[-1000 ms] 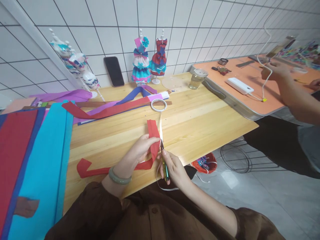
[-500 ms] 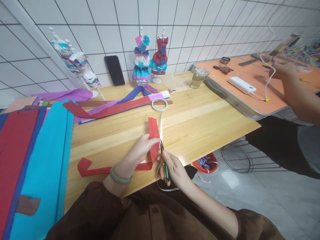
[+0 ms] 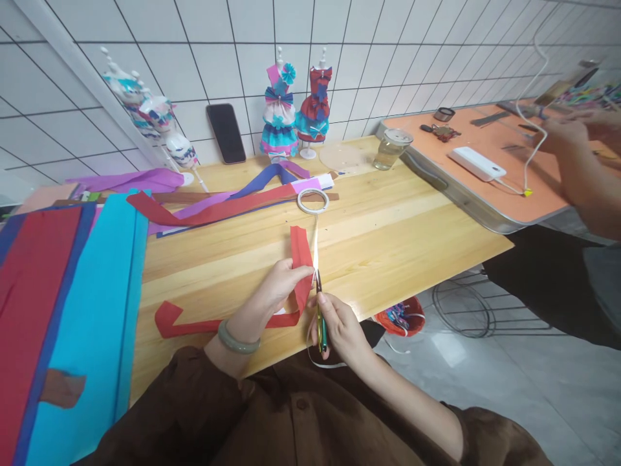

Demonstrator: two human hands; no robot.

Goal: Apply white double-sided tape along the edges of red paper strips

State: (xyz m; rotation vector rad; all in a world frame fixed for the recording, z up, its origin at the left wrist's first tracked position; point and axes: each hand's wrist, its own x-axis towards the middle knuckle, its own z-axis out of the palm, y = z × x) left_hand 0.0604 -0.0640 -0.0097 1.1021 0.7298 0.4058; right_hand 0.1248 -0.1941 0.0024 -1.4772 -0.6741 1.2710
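Observation:
My left hand (image 3: 279,285), a jade-coloured bangle on its wrist, pinches a red crepe-paper strip (image 3: 299,243) between thumb and fingers. The strip stands up above the thumb, while its other end (image 3: 194,327) trails left over the wooden table. Small scissors (image 3: 321,323) with yellow and green handles are gripped in my right hand (image 3: 342,323). Their dark tips touch or nearly touch a narrow white tape (image 3: 317,239) beside my left thumb. That tape runs up to a flat white tape roll (image 3: 313,201). A thin white strip loops down below my right hand.
Coloured paper sheets (image 3: 97,310) cover the left side. Behind lie more strips (image 3: 218,210), a phone (image 3: 226,133), two dressed doll forms (image 3: 280,123) and a glass cup (image 3: 392,150). A co-worker's hands (image 3: 567,142) are over the orange table (image 3: 509,188). A red basket (image 3: 402,317) stands below.
The scissors have turned slightly more upright, their tips at the white tape. My left hand keeps its pinch on the red strip. The whole view has shifted slightly; more of the co-worker's hands shows.

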